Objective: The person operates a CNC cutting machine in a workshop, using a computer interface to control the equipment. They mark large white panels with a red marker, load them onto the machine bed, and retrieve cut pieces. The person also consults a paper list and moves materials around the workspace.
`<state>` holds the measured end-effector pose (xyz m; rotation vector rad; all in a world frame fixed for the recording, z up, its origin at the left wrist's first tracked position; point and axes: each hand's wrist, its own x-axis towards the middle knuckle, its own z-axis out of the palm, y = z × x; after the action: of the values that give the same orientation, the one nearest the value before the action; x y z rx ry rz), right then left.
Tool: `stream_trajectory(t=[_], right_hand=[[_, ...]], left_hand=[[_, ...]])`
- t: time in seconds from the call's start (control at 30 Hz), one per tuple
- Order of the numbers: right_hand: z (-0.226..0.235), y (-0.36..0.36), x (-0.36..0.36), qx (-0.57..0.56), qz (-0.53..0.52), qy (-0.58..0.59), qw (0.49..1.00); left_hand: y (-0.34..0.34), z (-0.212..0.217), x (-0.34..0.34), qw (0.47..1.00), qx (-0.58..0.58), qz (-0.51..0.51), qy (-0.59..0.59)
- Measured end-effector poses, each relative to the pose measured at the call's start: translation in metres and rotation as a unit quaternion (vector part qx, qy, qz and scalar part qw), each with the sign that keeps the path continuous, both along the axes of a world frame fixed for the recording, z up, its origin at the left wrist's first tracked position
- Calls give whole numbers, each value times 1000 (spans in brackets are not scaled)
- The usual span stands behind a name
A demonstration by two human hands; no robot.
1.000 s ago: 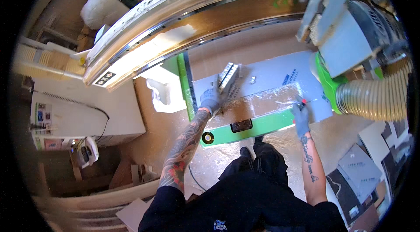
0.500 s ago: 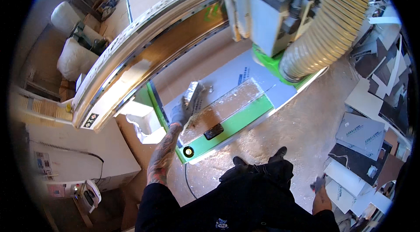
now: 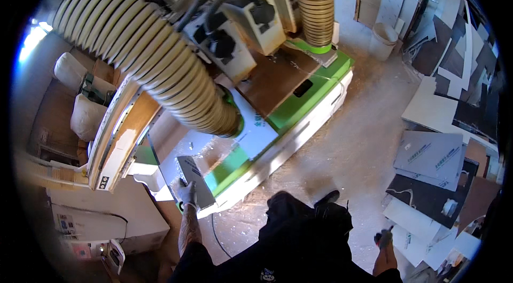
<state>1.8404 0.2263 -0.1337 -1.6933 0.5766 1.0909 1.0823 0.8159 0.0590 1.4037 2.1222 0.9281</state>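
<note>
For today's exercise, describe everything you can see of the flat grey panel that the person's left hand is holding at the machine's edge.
The grey panel is a thin, flat rectangular offcut with a smooth matt face that looks like laminated board. It lies tilted, its long side running up and to the left, over the near end of the green and white machine bed, which is dusted with sawdust. The gloved left hand grips its lower left edge, fingers on the panel's edge. Just above it hangs the ribbed extraction hose.

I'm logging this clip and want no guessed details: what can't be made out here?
- Head view: the right hand holds something too small to identify.
- The left hand covers the near end of the grey panel.
- The ribbed extraction hose hides the machine bed beneath it.
- The stacked offcut boards are cut off by the dark fisheye rim.
</note>
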Motion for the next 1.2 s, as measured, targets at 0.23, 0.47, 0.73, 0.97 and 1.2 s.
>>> stream_trajectory(t=[0.23, 0.47, 0.73, 0.97, 1.2], right_hand=[[-6, 292, 198, -12, 111, -214, 970], [74, 699, 213, 233, 289, -246, 895], [125, 939, 204, 181, 447, -362, 797], [136, 980, 222, 109, 629, -288, 714], [163, 1030, 279, 233, 714, -219, 623]], left_hand=[[-40, -56, 138, 902, 159, 143, -375], [-38, -94, 257, 791, 101, 154, -584], [2, -89, 403, 730, 138, 148, -652], [53, -55, 537, 780, 174, 239, -551], [134, -33, 706, 776, 190, 271, -536]])
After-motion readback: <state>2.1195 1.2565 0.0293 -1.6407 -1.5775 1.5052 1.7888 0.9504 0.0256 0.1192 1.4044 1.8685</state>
